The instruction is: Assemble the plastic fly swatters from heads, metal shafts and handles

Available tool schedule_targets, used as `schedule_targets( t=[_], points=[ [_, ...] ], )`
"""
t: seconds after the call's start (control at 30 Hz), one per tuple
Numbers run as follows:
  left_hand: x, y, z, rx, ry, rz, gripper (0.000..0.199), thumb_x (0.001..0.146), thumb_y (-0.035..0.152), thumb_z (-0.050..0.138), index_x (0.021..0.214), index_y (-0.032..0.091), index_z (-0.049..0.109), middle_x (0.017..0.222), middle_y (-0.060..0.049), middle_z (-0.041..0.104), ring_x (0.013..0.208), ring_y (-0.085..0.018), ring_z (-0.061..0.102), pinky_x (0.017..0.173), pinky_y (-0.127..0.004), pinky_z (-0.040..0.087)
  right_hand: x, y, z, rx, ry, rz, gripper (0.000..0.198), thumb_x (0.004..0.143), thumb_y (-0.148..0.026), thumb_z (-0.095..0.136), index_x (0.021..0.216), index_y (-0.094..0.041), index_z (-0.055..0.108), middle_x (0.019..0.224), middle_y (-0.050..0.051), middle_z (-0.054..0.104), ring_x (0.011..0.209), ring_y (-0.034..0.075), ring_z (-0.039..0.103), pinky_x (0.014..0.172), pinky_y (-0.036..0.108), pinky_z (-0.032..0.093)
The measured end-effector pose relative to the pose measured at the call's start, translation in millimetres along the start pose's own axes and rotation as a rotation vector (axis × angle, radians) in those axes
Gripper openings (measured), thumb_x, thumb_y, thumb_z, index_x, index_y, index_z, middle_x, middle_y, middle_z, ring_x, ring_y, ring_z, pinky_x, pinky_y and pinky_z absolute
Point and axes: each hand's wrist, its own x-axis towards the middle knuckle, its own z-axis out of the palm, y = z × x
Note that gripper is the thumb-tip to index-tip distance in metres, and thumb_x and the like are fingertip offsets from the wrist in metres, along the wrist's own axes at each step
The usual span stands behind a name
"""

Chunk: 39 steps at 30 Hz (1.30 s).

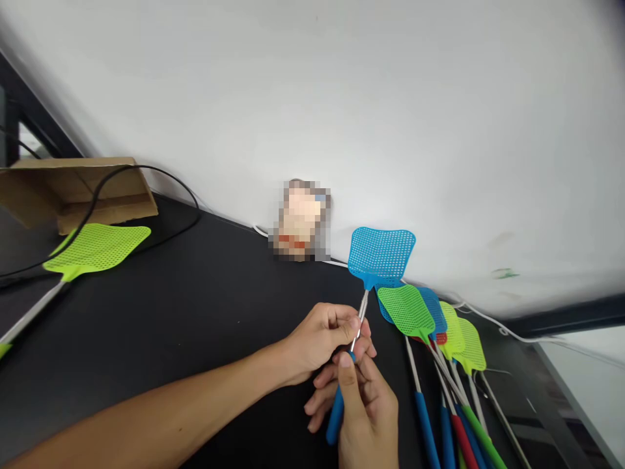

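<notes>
A blue fly swatter (381,253) with a square mesh head, a thin metal shaft and a blue handle is held up in front of me. My left hand (325,339) pinches the shaft below the head. Lower down, my right hand (366,410) grips the top of the blue handle, its thumb lying on it and the other fingers curled behind. To the right, close to my right hand, lies a pile of fly swatters with green, blue and yellow-green heads, a green swatter (407,309) on top. Their handles point toward me.
A yellow-green swatter (100,251) lies at the left by an open cardboard box (107,189), with a black cable (183,189) looping over. A pixelated object (300,221) leans on the white wall (312,85). A white cable (508,329) runs along the back of the black table (219,286).
</notes>
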Motion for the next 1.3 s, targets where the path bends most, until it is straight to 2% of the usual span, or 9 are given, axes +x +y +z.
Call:
schedule_targets(
  t=[0.17,0.3,0.43,0.6,0.77,0.87,1.1,1.23,1.3],
  points=[
    [-0.5,-2.8,-0.7,0.007,-0.005,0.016,0.040,0.089,0.052,0.066,0.081,0.012,0.063,0.063,-0.004,0.059,0.069,-0.016,0.063,0.054,-0.020,0.039,-7.0,0.6,3.0,-0.024,0.021,0.023,0.047,0.089,-0.056,0.066,0.110,-0.015,0.058,0.064,0.000,0.066,0.039,0.017,0.063,0.030,0.023,0.047],
    [-0.6,-5.7,-0.5,-0.013,-0.019,0.028,0.041,0.090,0.053,0.065,0.083,0.012,0.063,0.062,-0.003,0.058,0.075,-0.018,0.065,0.060,-0.023,0.045,-10.4,1.1,3.9,-0.042,0.042,0.015,0.043,0.088,-0.056,0.068,0.102,-0.016,0.060,0.063,0.000,0.066,0.038,0.016,0.061,0.030,0.022,0.046],
    [-0.1,-7.4,-0.3,-0.046,-0.011,0.010,0.040,0.088,0.053,0.068,0.083,0.014,0.062,0.063,-0.003,0.058,0.073,-0.017,0.063,0.056,-0.021,0.042,-10.9,0.2,4.1,-0.068,0.057,0.000,0.041,0.085,-0.055,0.071,0.085,-0.016,0.062,0.067,0.004,0.069,0.039,0.014,0.061,0.030,0.021,0.046],
    [0.1,-7.8,0.5,-0.048,-0.020,0.010,0.043,0.087,0.056,0.068,0.083,0.013,0.062,0.060,-0.002,0.055,0.074,-0.018,0.064,0.056,-0.021,0.043,-14.3,1.6,2.2,-0.026,0.057,0.080,0.044,0.081,-0.057,0.074,0.091,-0.015,0.064,0.066,0.004,0.071,0.034,0.014,0.058,0.027,0.021,0.043],
    [0.2,-8.4,1.5,-0.050,-0.046,-0.002,0.046,0.085,0.059,0.069,0.082,0.014,0.062,0.057,-0.001,0.055,0.071,-0.018,0.064,0.055,-0.022,0.044,-20.5,5.2,0.6,0.046,0.016,0.185,0.044,0.083,-0.058,0.072,0.080,-0.015,0.062,0.053,0.004,0.068,0.027,0.012,0.053,0.029,0.018,0.040],
    [0.1,-8.6,1.5,-0.034,-0.039,0.009,0.048,0.083,0.061,0.069,0.081,0.014,0.061,0.056,-0.001,0.055,0.071,-0.018,0.065,0.055,-0.021,0.043,-22.6,6.5,1.0,0.072,0.014,0.204,0.044,0.082,-0.057,0.073,0.078,-0.015,0.063,0.051,0.004,0.067,0.027,0.013,0.054,0.029,0.018,0.040],
    [-1.2,-9.4,1.6,-0.005,-0.055,-0.006,0.048,0.083,0.062,0.068,0.080,0.014,0.061,0.058,-0.002,0.057,0.068,-0.018,0.064,0.054,-0.023,0.039,-28.9,10.7,2.7,0.121,0.092,0.213,0.043,0.074,-0.054,0.082,0.084,-0.017,0.063,0.063,0.002,0.072,0.036,0.016,0.062,0.030,0.022,0.047],
    [2.8,-7.9,0.3,-0.069,-0.057,0.007,0.046,0.085,0.060,0.069,0.081,0.014,0.059,0.058,-0.001,0.055,0.072,-0.018,0.064,0.054,-0.022,0.037,-22.8,9.7,0.5,0.101,0.056,0.226,0.044,0.078,-0.056,0.078,0.082,-0.016,0.061,0.060,0.000,0.068,0.032,0.013,0.057,0.030,0.021,0.045],
    [5.7,-4.8,-0.9,-0.172,-0.061,0.003,0.041,0.086,0.055,0.070,0.084,0.015,0.059,0.060,0.001,0.051,0.074,-0.018,0.064,0.052,-0.020,0.034,-14.2,4.7,-3.0,0.130,0.026,0.227,0.044,0.077,-0.057,0.079,0.083,-0.017,0.061,0.061,-0.002,0.066,0.030,0.009,0.051,0.028,0.018,0.039]
  ],
)
